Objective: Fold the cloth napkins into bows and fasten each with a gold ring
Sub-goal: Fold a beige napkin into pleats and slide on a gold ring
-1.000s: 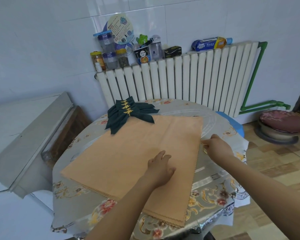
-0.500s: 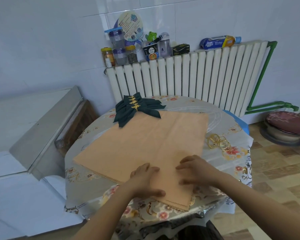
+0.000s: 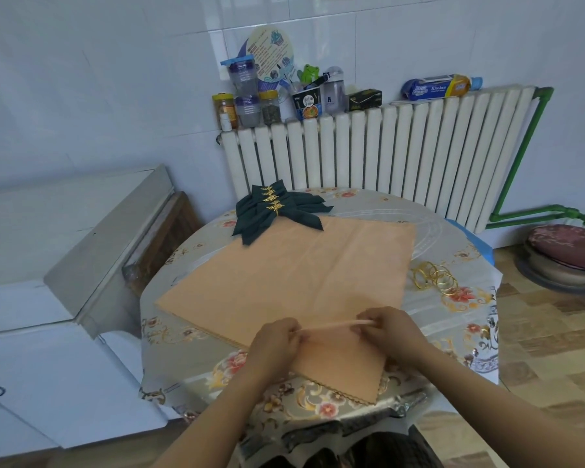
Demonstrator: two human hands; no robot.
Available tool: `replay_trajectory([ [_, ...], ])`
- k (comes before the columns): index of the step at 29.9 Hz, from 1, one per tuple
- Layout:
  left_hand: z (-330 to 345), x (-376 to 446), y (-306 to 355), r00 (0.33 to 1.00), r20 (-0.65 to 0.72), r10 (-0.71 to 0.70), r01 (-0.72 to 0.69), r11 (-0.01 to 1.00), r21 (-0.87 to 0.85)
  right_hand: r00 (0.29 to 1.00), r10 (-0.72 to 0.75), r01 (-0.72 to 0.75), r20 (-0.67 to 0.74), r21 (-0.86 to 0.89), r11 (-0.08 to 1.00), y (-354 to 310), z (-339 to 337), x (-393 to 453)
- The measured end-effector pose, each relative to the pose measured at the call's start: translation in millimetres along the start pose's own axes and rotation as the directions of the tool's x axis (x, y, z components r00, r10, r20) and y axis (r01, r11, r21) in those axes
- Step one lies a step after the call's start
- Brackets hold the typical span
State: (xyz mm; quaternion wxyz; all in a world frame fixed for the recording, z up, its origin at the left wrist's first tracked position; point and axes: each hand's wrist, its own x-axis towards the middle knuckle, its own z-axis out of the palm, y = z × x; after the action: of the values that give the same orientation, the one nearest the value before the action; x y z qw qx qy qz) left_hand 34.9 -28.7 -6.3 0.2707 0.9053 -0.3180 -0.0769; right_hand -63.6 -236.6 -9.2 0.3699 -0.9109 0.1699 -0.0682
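A stack of peach cloth napkins (image 3: 298,275) lies flat across the round table (image 3: 460,319). My left hand (image 3: 276,339) and my right hand (image 3: 390,327) each pinch the top peach napkin near its front end, raising a narrow ridge of cloth (image 3: 335,325) between them. Several loose gold rings (image 3: 434,280) lie on the tablecloth just right of the stack. At the table's far side rests a pile of dark green napkin bows (image 3: 274,214), each fastened with a gold leaf ring.
A white radiator (image 3: 385,157) stands behind the table, with jars, bottles and boxes on top. A white cabinet (image 3: 65,251) is at the left. A round cushioned stool (image 3: 564,255) sits on the floor at right.
My right hand came back from the gold rings to the napkin's near end. Both hands went from lying flat on the cloth to pinching up a fold between them.
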Motion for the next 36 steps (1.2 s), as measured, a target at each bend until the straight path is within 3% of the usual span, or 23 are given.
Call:
replay_trajectory([
  [6,-21.6,4.6,9.5,0.994,-0.060,0.092,-0.075,0.967,0.242,0.999,0.004,-0.012,0.033,0.259,0.966,-15.0,-7.0,4.9],
  [11,-41.1,3.4,10.1,0.993,-0.053,0.109,-0.087,0.946,0.311,0.996,-0.046,0.019,0.080,0.312,0.950,-28.2,-9.3,0.8],
  [15,-49.5,-1.8,10.4,0.998,0.002,0.062,-0.060,0.966,0.253,0.992,-0.086,0.057,0.094,0.270,0.961,-32.2,-8.8,-0.3],
  [18,-50.0,-0.3,9.2,1.000,0.015,0.007,-0.009,0.990,0.139,0.996,-0.090,0.082,0.026,0.225,0.971,-36.5,-10.2,1.4],
  [23,-53.2,20.8,3.3,0.995,-0.072,-0.069,0.073,0.995,0.065,0.992,-0.113,0.101,0.048,0.209,0.973,-45.7,-21.9,17.8],
  [28,-59.7,56.1,-9.2,0.974,-0.149,-0.172,0.177,0.984,0.022,0.987,-0.038,0.041,0.157,-0.014,0.999,-43.6,-39.3,57.2],
  [33,-63.3,119.5,-35.1,0.954,-0.161,-0.253,0.262,0.964,0.041,0.951,0.155,-0.066,0.268,-0.314,0.947,-39.1,-48.7,128.8],
  [36,-62.9,158.4,-50.9,0.944,-0.184,-0.273,0.289,0.955,0.066,0.967,0.183,-0.099,0.179,-0.399,0.912,-32.0,-41.6,175.7],
])
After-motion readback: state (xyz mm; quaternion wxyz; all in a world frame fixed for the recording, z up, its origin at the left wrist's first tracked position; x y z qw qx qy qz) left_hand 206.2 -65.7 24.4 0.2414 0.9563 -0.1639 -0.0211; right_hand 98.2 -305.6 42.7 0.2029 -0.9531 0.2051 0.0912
